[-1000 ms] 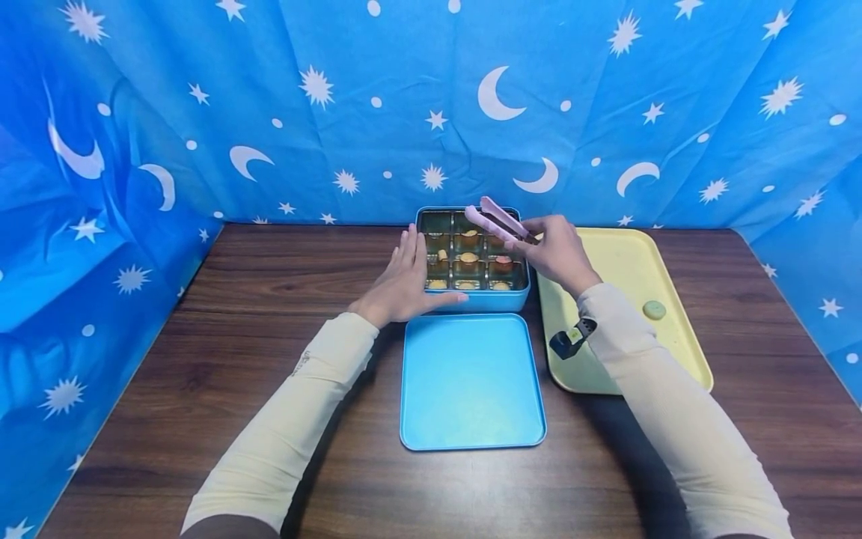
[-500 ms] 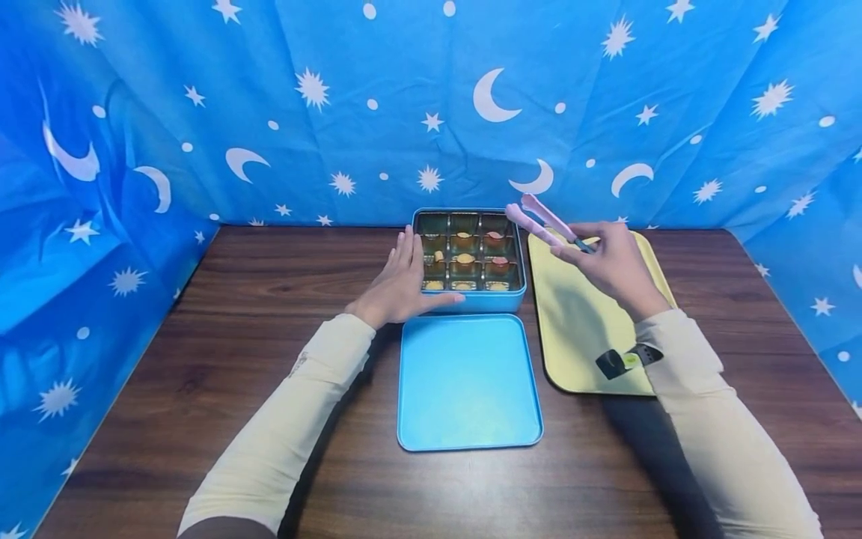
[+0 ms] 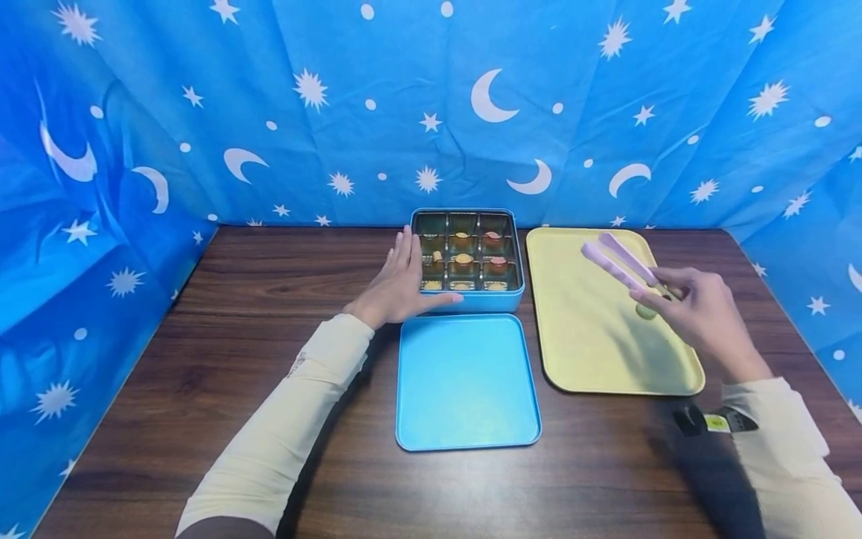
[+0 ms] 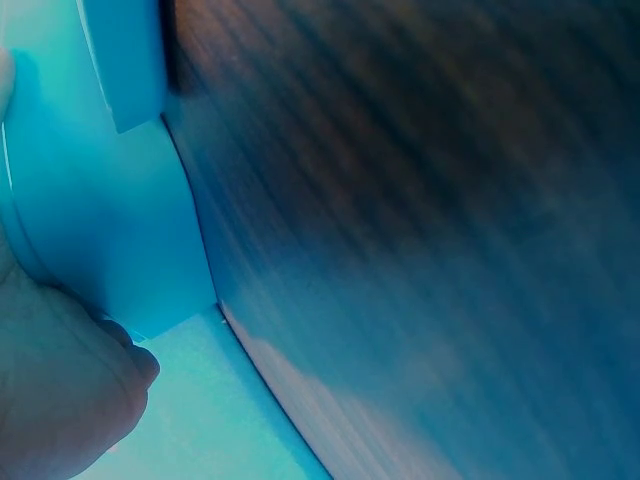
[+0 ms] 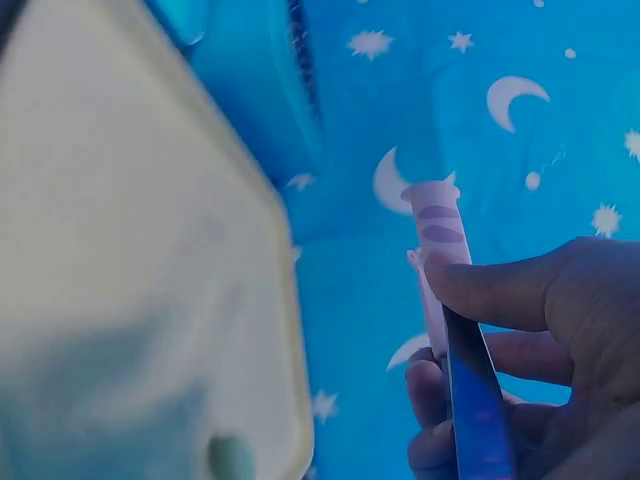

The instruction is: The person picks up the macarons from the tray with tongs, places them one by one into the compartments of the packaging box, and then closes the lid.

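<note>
My left hand (image 3: 393, 288) lies with straight fingers along the left side of a blue tin (image 3: 491, 302), its thumb at the front wall. Clear dividers split the tin into compartments, several with small yellow or pink cookies (image 3: 463, 259); the far row shows no cookies. In my right hand (image 3: 710, 318) I hold pink tongs (image 3: 613, 267) over the yellow tray (image 3: 572, 352), their arms apart and nothing between the tips. A round green cookie (image 3: 645, 311) lies on that tray, partly hidden behind the tongs and fingers. The right wrist view shows thumb and fingers around the tongs (image 5: 470, 360).
A blue square lid (image 3: 468, 382) lies on the wooden table (image 3: 303, 262) just in front of the tin. Right of the tin stands the tray, a narrow gap between them. Behind the table hangs a blue cloth (image 3: 377, 67) with moons and stars.
My right hand has moved with the tongs from above the tin rightward and nearer to me, over the tray by the green cookie. The left hand has stayed at the tin.
</note>
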Available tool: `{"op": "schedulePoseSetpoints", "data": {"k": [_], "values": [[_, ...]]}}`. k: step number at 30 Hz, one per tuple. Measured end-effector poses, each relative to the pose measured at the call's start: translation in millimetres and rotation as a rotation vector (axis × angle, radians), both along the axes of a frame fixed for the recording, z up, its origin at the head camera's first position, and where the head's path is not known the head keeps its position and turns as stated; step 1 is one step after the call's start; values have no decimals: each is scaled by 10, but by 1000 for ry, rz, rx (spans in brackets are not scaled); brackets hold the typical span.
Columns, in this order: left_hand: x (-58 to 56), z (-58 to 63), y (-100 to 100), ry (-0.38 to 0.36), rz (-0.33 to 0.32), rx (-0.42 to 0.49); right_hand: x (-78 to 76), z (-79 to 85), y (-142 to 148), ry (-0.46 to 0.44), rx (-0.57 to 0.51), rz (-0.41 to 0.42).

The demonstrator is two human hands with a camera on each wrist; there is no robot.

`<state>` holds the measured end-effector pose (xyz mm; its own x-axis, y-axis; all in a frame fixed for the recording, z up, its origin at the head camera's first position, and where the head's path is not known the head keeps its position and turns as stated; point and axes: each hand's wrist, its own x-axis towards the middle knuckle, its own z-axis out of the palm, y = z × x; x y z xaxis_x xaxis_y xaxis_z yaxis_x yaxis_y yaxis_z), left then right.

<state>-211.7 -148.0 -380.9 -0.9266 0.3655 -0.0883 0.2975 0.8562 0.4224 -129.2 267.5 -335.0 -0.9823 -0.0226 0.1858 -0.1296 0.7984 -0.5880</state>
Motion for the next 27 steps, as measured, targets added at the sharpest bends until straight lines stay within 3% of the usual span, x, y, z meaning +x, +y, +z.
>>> {"op": "schedulePoseSetpoints", "data": {"k": [10, 27], "values": [[-10, -2, -2, 6, 1, -2, 263, -303, 315, -18, 84, -83], [-13, -9, -5, 3, -3, -13, 381, -600, 524, -68, 111, -131]]}}
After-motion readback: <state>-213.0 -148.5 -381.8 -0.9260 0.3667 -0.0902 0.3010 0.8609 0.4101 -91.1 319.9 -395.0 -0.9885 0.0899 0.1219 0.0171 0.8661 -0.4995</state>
